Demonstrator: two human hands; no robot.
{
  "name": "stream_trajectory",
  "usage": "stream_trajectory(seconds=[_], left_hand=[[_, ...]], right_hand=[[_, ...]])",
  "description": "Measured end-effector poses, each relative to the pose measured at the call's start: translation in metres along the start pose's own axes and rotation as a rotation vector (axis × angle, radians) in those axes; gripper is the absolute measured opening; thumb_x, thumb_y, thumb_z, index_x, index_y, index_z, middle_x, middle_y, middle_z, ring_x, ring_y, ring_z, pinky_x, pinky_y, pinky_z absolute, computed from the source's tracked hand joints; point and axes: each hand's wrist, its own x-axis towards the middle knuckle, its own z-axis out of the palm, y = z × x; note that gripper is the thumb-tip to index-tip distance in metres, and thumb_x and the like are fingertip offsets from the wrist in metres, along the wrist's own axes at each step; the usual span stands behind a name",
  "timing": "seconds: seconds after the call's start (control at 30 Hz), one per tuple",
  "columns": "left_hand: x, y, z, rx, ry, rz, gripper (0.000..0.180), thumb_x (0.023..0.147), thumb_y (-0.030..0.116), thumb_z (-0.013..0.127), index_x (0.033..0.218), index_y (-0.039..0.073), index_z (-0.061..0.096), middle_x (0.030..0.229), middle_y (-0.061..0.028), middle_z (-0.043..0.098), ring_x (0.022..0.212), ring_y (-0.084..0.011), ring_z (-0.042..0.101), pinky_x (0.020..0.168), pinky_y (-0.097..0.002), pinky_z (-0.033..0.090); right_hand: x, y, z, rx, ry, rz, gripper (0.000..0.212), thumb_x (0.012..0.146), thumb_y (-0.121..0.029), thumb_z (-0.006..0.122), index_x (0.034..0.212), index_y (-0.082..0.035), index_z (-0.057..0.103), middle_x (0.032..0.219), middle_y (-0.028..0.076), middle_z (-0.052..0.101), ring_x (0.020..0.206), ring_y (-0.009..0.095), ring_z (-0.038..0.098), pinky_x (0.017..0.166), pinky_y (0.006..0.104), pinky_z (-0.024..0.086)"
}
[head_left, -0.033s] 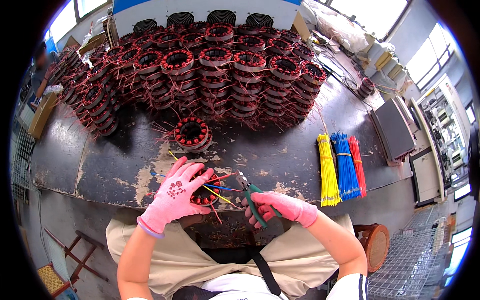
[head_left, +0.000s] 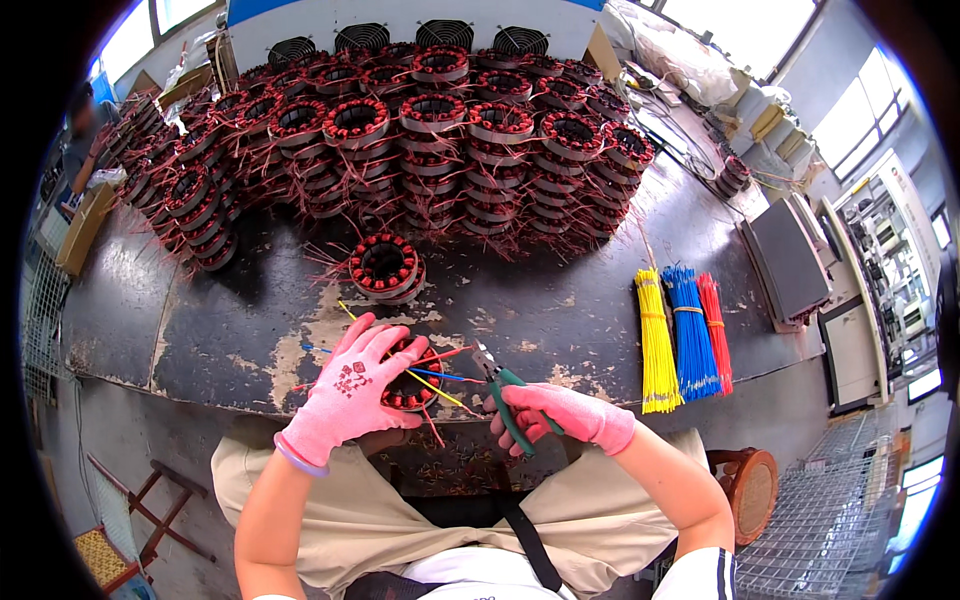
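Observation:
A ring-shaped motor stator [head_left: 432,368] with red windings lies at the table's front edge, partly covered by my left hand [head_left: 352,388]. That hand, in a pink glove, has its fingers wrapped over the ring. Yellow, blue and red lead wires [head_left: 437,376] stick out of the stator to the right, and more wire ends show left of the hand. My right hand [head_left: 572,414], gloved alike, grips green-handled cutting pliers [head_left: 508,408]. Their jaws point up and away, just right of the wire ends. Whether the jaws touch a wire is too small to tell.
Beyond the hands stand two stacked stators [head_left: 384,268]. Tall stacks of stators [head_left: 432,115] fill the back of the table. To the right lie bundles of yellow [head_left: 656,340], blue [head_left: 692,330] and red wires [head_left: 714,335]. A stool [head_left: 755,495] stands at lower right; another person [head_left: 80,140] is at far left.

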Motion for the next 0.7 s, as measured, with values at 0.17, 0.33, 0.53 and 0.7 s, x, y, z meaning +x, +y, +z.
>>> stream_trajectory(seconds=[0.17, 0.33, 0.53, 0.7], left_hand=[[-0.001, 0.0, 0.001, -0.023, 0.002, -0.01, 0.096, 0.058, 0.043, 0.089, 0.143, 0.015, 0.056, 0.137, -0.0139, 0.054, 0.133, -0.0369, 0.048, 0.121, -0.0521, 0.03], [-0.003, -0.002, 0.002, 0.015, 0.019, 0.011, 0.095, 0.06, 0.047, 0.088, 0.144, 0.015, 0.056, 0.137, -0.014, 0.055, 0.13, -0.0355, 0.051, 0.12, -0.052, 0.03], [-0.007, 0.011, 0.001, 0.129, 0.039, -0.088, 0.094, 0.063, 0.055, 0.085, 0.142, 0.012, 0.056, 0.134, -0.018, 0.055, 0.123, -0.0355, 0.055, 0.12, -0.0521, 0.03], [-0.003, 0.007, -0.011, 0.196, -0.055, -0.091, 0.097, 0.065, 0.058, 0.082, 0.144, 0.01, 0.053, 0.134, -0.018, 0.054, 0.124, -0.0382, 0.052, 0.121, -0.0523, 0.027]], right_hand=[[-0.001, -0.001, 0.004, -0.051, 0.055, -0.024, 0.051, 0.105, -0.044, 0.05, 0.132, -0.001, 0.055, 0.105, 0.01, 0.066, 0.088, 0.02, 0.069, 0.078, 0.0341, 0.058], [0.003, 0.001, 0.006, -0.095, 0.113, -0.078, 0.05, 0.104, -0.044, 0.051, 0.13, -0.001, 0.057, 0.1, 0.009, 0.065, 0.086, 0.019, 0.068, 0.075, 0.0337, 0.058], [-0.006, 0.007, -0.016, 0.171, 0.028, -0.058, 0.049, 0.108, -0.036, 0.045, 0.138, 0.002, 0.052, 0.115, 0.015, 0.067, 0.099, 0.026, 0.069, 0.09, 0.0397, 0.057], [-0.016, 0.017, -0.018, 0.056, -0.027, 0.014, 0.054, 0.105, -0.044, 0.049, 0.136, -0.001, 0.052, 0.112, 0.013, 0.066, 0.097, 0.022, 0.068, 0.085, 0.0359, 0.058]])
